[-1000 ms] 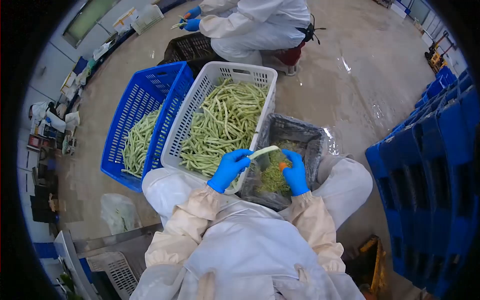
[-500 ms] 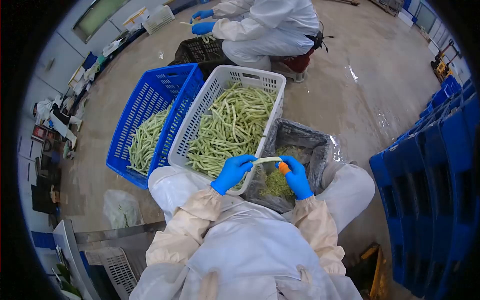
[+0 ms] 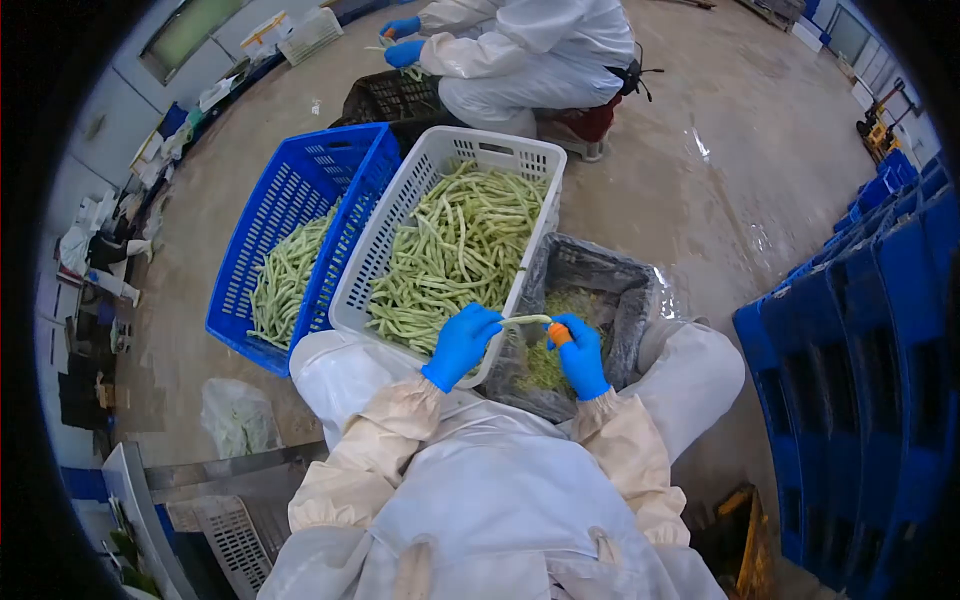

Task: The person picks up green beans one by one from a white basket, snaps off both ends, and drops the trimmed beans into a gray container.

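Observation:
My left hand [image 3: 462, 345], in a blue glove, is closed on one end of a green bean [image 3: 526, 320]. The bean stretches across toward my right hand [image 3: 583, 355], whose gloved fingers wrap round a small tool with an orange handle [image 3: 559, 333]; its blade cannot be made out. Just beyond my left hand stands a white crate [image 3: 352, 300] heaped with green beans [image 3: 455, 250]. Under my right hand is a bin lined with dark plastic [image 3: 640, 300], with green trimmings [image 3: 545, 368] inside.
A blue crate [image 3: 240, 250] with more beans stands left of the white one. Ahead, a co-worker [image 3: 540, 70] in white sits beside a dark crate [image 3: 385, 98]. Blue pallets [image 3: 850, 370] are stacked at right. A clear plastic bag [image 3: 240, 417] lies on the floor at left.
My right hand has shifted slightly left and its grip on the orange handle has turned a little. The bean stays between my hands. The whole view has moved slightly.

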Available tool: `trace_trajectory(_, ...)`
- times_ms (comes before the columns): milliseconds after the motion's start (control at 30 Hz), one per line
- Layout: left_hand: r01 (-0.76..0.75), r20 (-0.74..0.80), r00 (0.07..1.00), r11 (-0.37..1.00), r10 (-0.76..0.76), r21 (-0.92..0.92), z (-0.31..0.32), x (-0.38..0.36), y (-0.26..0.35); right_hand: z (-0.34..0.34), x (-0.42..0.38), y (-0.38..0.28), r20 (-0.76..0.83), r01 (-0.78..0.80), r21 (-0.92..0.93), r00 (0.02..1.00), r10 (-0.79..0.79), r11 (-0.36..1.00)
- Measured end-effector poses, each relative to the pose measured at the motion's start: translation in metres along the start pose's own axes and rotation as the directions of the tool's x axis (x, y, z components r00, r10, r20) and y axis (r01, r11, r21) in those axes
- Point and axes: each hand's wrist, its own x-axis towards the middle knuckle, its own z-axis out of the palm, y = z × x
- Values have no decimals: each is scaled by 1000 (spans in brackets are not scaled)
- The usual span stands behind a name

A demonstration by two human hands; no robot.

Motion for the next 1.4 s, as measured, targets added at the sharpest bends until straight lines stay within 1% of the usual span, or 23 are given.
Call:
trace_trajectory(67, -33, -28, 999, 992, 29, -124, 13, -2, -4, 1, 0, -3, -5, -39, 257, 999, 42, 966)
trace_trajectory(133, 485, 340, 874, 609, -346, -628, 21, 1, 3, 4, 0, -9, -16, -81, 501, 995, 103, 862)
trace_trajectory(167, 485, 340, 875, 608, -346, -628, 22, 5, 3, 4, 0, -6, -16, -81, 500, 995, 103, 862)
trace_trajectory(233, 429, 404, 847, -6, -345, -903, 22, 21, 2, 2, -1, 13, -2, -140, 456, 987, 158, 879)
trace_trajectory(267, 432, 408, 847, -6, -342, -902, 18, 32, 0, -3, -1, 26, -7, -139, 455, 987, 160, 879)
trace_trajectory(333, 173, 325, 861, -374, -391, -911, -1, 55, 1, -15, 2, 51, -257, -328, 416, 852, 455, 849)
trace_trajectory(367, 172, 323, 861, -372, -392, -912, -6, 62, 1, -17, 2, 56, -255, -327, 417, 853, 455, 848)
trace_trajectory(433, 129, 275, 903, -402, -331, -906, -11, 70, 0, -18, 2, 57, -204, -291, -117, 943, 264, 950)
trace_trajectory(467, 132, 276, 903, -402, -328, -906, -10, 72, 1, -12, 2, 59, -207, -290, -115, 942, 263, 950)
trace_trajectory(533, 93, 245, 910, -410, -336, -907, -2, 76, 9, 13, 2, 51, -123, 102, 99, 988, -90, 990)
trace_trajectory(567, 85, 269, 886, -439, -377, -894, 2, 76, 15, 17, 0, 44, -124, 101, 99, 988, -89, 990)
trace_trajectory(633, 88, 274, 892, -457, -359, -885, 10, 73, 15, 19, -4, 5, 170, -260, 537, 965, 199, 802)
trace_trajectory(867, 44, 271, 903, -554, -334, -831, 24, 66, -1, 11, -5, 1, 288, -242, 327, 946, 147, 914)
trace_trajectory(967, 16, 293, 841, -521, -455, -853, 26, 65, -4, 17, -5, 6, 209, -187, 330, 970, 122, 925)
trace_trajectory(1067, 37, 280, 763, -393, -582, -919, 26, 64, 3, 29, -9, 28, 102, -114, 46, 989, 109, 992)
trace_trajectory(1100, 34, 281, 760, -396, -586, -918, 30, 62, 5, 36, -13, 30, 76, 30, -268, 997, -10, 963)
trace_trajectory(1133, 164, 217, 795, -144, -566, -976, 35, 60, 9, 43, -15, 33, 91, 162, -555, 987, -134, 816)
trace_trajectory(1167, 267, 164, 833, 125, -529, -955, 42, 57, 13, 47, -16, 35, 97, 164, -557, 987, -132, 814)
trace_trajectory(1200, 264, 163, 830, 120, -533, -957, 50, 54, 21, 50, -17, 37, 202, 210, -600, 973, -109, 772)
trace_trajectory(1233, 276, 51, 887, 439, -459, -855, 58, 49, 32, 52, -17, 37, 305, 264, -634, 949, -78, 727)
trace_trajectory(1300, 94, -101, 981, 865, -164, -492, 49, 42, 43, 50, -15, 34, 205, 183, -401, 973, -106, 897)
trace_trajectory(1333, 101, -109, 978, 863, -177, -495, 41, 40, 38, 47, -15, 31, 93, 107, -119, 991, -96, 987)
trace_trajectory(1400, 201, -67, 964, 870, -257, -450, 21, 34, 22, 33, -6, 26, 40, -22, 20, 999, 22, 1000)
